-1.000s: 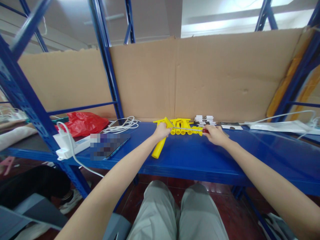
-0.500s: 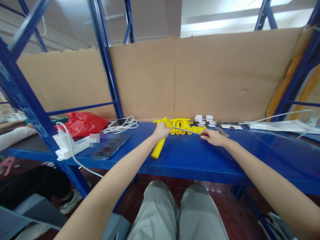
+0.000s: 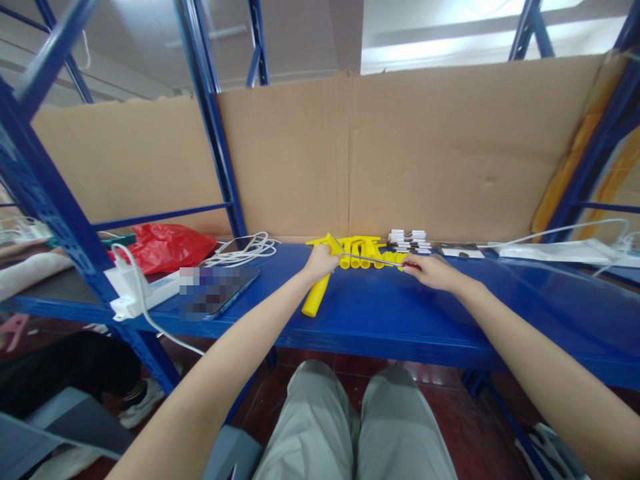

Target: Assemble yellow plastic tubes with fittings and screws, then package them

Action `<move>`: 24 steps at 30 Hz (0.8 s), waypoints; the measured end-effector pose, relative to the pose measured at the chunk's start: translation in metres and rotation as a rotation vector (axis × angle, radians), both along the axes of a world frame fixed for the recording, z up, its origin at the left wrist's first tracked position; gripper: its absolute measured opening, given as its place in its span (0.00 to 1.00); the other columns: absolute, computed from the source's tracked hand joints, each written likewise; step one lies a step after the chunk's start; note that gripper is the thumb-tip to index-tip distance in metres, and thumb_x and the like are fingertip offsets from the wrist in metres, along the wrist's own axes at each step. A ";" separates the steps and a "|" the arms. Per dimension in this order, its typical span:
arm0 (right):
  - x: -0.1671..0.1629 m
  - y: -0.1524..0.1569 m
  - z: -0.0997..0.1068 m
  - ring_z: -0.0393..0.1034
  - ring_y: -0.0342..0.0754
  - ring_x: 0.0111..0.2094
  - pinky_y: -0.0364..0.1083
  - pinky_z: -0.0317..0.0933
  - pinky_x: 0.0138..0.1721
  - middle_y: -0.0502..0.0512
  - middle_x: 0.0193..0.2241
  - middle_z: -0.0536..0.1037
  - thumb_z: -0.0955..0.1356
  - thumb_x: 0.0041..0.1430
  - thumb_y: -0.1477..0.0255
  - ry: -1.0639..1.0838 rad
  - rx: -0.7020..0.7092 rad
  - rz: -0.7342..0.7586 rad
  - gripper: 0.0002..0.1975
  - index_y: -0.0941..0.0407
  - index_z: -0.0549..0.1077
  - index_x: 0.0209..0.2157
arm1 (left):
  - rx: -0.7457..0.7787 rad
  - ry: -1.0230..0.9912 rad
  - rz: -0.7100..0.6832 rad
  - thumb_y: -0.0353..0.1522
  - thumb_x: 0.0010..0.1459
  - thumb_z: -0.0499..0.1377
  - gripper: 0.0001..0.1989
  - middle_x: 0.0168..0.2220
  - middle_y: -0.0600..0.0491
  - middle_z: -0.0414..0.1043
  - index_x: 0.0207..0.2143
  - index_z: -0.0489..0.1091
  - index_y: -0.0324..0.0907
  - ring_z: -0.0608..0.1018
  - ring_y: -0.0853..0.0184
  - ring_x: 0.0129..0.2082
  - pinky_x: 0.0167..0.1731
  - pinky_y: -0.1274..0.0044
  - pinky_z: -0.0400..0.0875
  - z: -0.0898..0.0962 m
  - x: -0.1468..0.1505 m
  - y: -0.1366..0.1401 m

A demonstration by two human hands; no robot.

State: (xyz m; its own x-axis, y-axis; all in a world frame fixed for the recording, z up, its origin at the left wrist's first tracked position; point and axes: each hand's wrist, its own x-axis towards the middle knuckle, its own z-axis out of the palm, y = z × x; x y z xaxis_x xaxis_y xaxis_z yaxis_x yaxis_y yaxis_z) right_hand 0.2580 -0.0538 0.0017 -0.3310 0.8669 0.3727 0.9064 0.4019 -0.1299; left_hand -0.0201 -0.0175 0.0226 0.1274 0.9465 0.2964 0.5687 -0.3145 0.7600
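Observation:
My left hand is closed round a yellow T-shaped plastic piece with a thick tubular handle. Its handle slants down towards the front of the blue shelf. My right hand grips the dark red handle of a thin metal-shafted tool. The shaft stretches leftward to the yellow piece, close to my left fingers; its exact contact there is too small to tell. Several similar yellow T-shaped pieces lie in a row behind the shaft. Small yellow ribbed parts lie beside my right fingertips.
White-and-black parts are stacked by the cardboard wall. To the left are a phone, white power strip, cables and red plastic bag. White flat packaging lies right. Another person's leg shows lower left.
My right hand has shifted slightly, its knuckles turned a little with the tool's handle. My left hand and the yellow piece stay nearly in place.

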 end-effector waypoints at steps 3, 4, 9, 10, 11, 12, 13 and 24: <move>-0.002 -0.004 0.001 0.72 0.50 0.31 0.46 0.62 0.32 0.58 0.32 0.79 0.60 0.63 0.69 -0.001 0.002 -0.001 0.09 0.54 0.72 0.34 | -0.009 -0.006 0.013 0.21 0.56 0.56 0.16 0.12 0.59 0.60 0.17 0.62 0.41 0.67 0.72 0.14 0.20 0.81 0.60 0.000 0.000 0.000; -0.002 -0.005 0.001 0.72 0.50 0.30 0.46 0.61 0.32 0.58 0.32 0.79 0.61 0.63 0.69 -0.002 0.002 -0.011 0.09 0.54 0.71 0.34 | -0.016 -0.008 0.018 0.21 0.55 0.56 0.16 0.12 0.59 0.60 0.17 0.62 0.41 0.67 0.72 0.14 0.20 0.81 0.60 0.001 -0.001 -0.001; -0.002 -0.007 -0.001 0.69 0.49 0.27 0.45 0.58 0.28 0.57 0.30 0.78 0.65 0.59 0.64 0.007 0.042 -0.042 0.08 0.53 0.66 0.36 | -0.016 0.027 0.029 0.21 0.55 0.57 0.16 0.11 0.59 0.59 0.16 0.62 0.41 0.66 0.73 0.14 0.19 0.81 0.58 0.005 0.002 -0.007; -0.002 -0.006 -0.001 0.68 0.48 0.26 0.45 0.57 0.27 0.56 0.29 0.77 0.66 0.58 0.65 0.009 0.053 -0.040 0.07 0.53 0.65 0.35 | -0.009 0.048 0.032 0.21 0.55 0.57 0.16 0.11 0.59 0.59 0.17 0.62 0.41 0.67 0.72 0.14 0.19 0.81 0.58 0.006 0.004 -0.008; -0.001 -0.005 -0.002 0.68 0.48 0.25 0.44 0.57 0.26 0.55 0.28 0.77 0.65 0.58 0.67 0.012 0.061 -0.043 0.06 0.52 0.64 0.34 | -0.003 0.070 0.034 0.21 0.55 0.57 0.16 0.11 0.59 0.59 0.17 0.63 0.41 0.67 0.72 0.15 0.19 0.81 0.58 0.007 0.005 -0.009; -0.001 -0.005 -0.002 0.67 0.47 0.25 0.44 0.56 0.26 0.55 0.28 0.76 0.65 0.58 0.68 0.016 0.064 -0.050 0.05 0.52 0.62 0.32 | 0.001 0.091 0.037 0.21 0.54 0.58 0.15 0.12 0.59 0.59 0.17 0.64 0.41 0.69 0.71 0.15 0.20 0.81 0.59 0.008 0.006 -0.010; -0.001 -0.004 -0.002 0.66 0.47 0.25 0.44 0.56 0.26 0.55 0.27 0.76 0.64 0.58 0.69 0.019 0.063 -0.057 0.05 0.52 0.61 0.31 | 0.000 0.112 0.042 0.22 0.54 0.58 0.14 0.12 0.59 0.60 0.18 0.65 0.40 0.70 0.70 0.16 0.21 0.81 0.61 0.008 0.006 -0.010; 0.005 0.003 -0.004 0.66 0.47 0.26 0.44 0.56 0.27 0.52 0.26 0.72 0.64 0.57 0.70 0.067 0.073 -0.048 0.08 0.51 0.58 0.28 | -0.060 0.005 0.063 0.20 0.53 0.57 0.14 0.12 0.59 0.61 0.17 0.64 0.40 0.69 0.71 0.15 0.21 0.81 0.62 -0.004 -0.002 0.010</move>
